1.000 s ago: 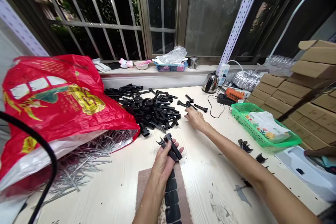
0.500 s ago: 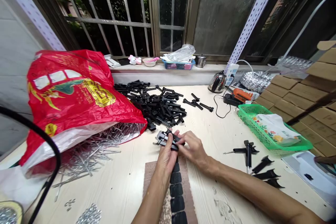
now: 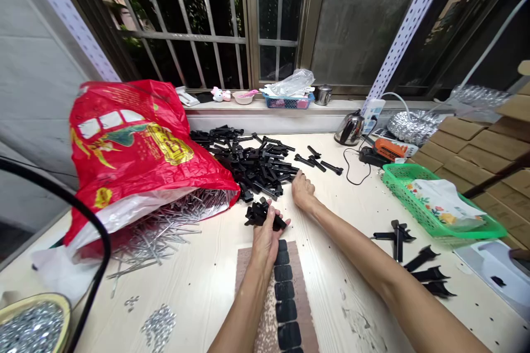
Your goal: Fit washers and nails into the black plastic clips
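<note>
My left hand (image 3: pixel 267 234) is closed around a small bunch of black plastic parts (image 3: pixel 259 214), held above the table. Stretched forward, my right hand (image 3: pixel 303 190) has its fingers closed on the end of a black plastic part (image 3: pixel 290 170) at the right edge of a heap. That heap of black plastic parts (image 3: pixel 252 162) lies beyond both hands. Below my left hand, a row of black squarish pads (image 3: pixel 285 309) runs along a brown strip (image 3: pixel 306 320).
A red bag (image 3: pixel 136 138) spills metal rods (image 3: pixel 161 231) at left. Small shiny pieces lie before a bowl (image 3: pixel 62 309). At right are a green basket (image 3: pixel 439 220), finished-looking black parts (image 3: pixel 426 274), cardboard boxes (image 3: pixel 459 149) and a kettle (image 3: pixel 350 128).
My right hand has left the parts in my left hand and reached forward to the heap. My left hand still holds its bunch. The camera view has shifted slightly.
</note>
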The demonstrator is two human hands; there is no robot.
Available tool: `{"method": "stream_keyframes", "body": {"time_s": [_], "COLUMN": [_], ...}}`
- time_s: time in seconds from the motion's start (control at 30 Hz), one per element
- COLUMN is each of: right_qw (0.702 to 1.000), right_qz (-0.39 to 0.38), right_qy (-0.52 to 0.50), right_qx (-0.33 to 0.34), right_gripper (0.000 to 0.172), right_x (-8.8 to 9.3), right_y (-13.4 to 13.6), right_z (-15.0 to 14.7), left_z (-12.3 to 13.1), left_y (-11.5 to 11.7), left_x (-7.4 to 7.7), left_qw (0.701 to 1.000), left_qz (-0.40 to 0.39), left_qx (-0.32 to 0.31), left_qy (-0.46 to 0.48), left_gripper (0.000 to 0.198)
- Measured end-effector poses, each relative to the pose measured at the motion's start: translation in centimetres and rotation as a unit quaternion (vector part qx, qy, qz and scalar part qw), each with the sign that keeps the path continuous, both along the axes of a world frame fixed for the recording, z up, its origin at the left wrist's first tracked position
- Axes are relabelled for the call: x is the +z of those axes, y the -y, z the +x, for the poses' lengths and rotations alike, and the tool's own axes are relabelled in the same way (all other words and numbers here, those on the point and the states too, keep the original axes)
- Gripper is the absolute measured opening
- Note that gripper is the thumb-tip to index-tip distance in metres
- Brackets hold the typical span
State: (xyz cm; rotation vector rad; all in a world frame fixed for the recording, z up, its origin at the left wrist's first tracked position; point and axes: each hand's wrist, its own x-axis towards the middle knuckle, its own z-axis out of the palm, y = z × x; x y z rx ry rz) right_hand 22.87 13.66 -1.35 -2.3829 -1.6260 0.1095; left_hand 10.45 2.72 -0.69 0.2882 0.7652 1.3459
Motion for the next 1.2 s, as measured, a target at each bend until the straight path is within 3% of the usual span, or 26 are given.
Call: {"method": "stream_keyframes", "body": {"time_s": [0.2,0.3,0.4,0.47,0.57,0.67,0.77,0.83,0.9,1.0,1.1,1.2], "right_qw": [1.0,0.991,0.937,0.903,0.884,0.866,0.811,0.772,0.792,0.874,0.917,0.934], "right_qz": [0.025,0.089,0.234,0.275,0.235,0.154,0.042,-0.049,-0.064,0.001,-0.003,-0.013], "right_qy": [0.0,-0.032,-0.113,-0.145,-0.157,-0.174,-0.249,-0.308,-0.31,-0.196,-0.109,-0.096], "right_qx": [0.005,0.097,0.236,0.295,0.373,0.443,0.528,0.553,0.522,0.445,0.384,0.344], "right_gripper": [0.045,0.041,0.04,0.041,0.045,0.048,0.042,0.03,0.03,0.028,0.025,0.021], "right_x": [1.1,2.1,2.7,3.1,3.9,4.8,5.4,5.2,4.4,2.9,1.6,0.9], "right_y": [4.8,8.6,12.4,14.6,17.6,20.2,21.4,20.6,18.6,14.7,11.8,10.7], "right_z": [3.4,3.3,0.9,-1.5,-5.2,-8.7,-11.6,-13.3,-15.1,-18.2,-21.4,-23.3], "left_z": [0.3,1.1,1.4,0.6,-2.5,-7.5,-12.6,-15.4,-17.4,-19.0,-19.5,-19.7], "left_y": [-0.2,1.1,2.9,4.1,6.3,9.2,12.6,15.0,17.1,18.8,18.8,17.7], "left_x": [-0.5,0.1,1.4,2.4,3.6,3.8,2.9,1.8,0.8,-0.3,-0.2,0.7], "left_qw": [0.999,0.999,0.998,0.994,0.996,0.995,0.991,0.986,0.976,0.968,0.976,0.981], "left_qz": [-0.007,0.019,0.068,0.097,0.065,0.013,-0.011,-0.03,-0.039,-0.052,-0.043,-0.027], "left_qx": [0.033,0.036,0.002,-0.018,0.01,0.089,0.129,0.146,0.171,0.17,0.136,0.119], "left_qy": [-0.013,-0.023,0.007,0.036,0.052,0.031,-0.022,-0.071,-0.131,-0.178,-0.168,-0.152], "left_gripper": [0.038,0.036,0.037,0.04,0.04,0.035,0.033,0.032,0.033,0.035,0.033,0.035]}}
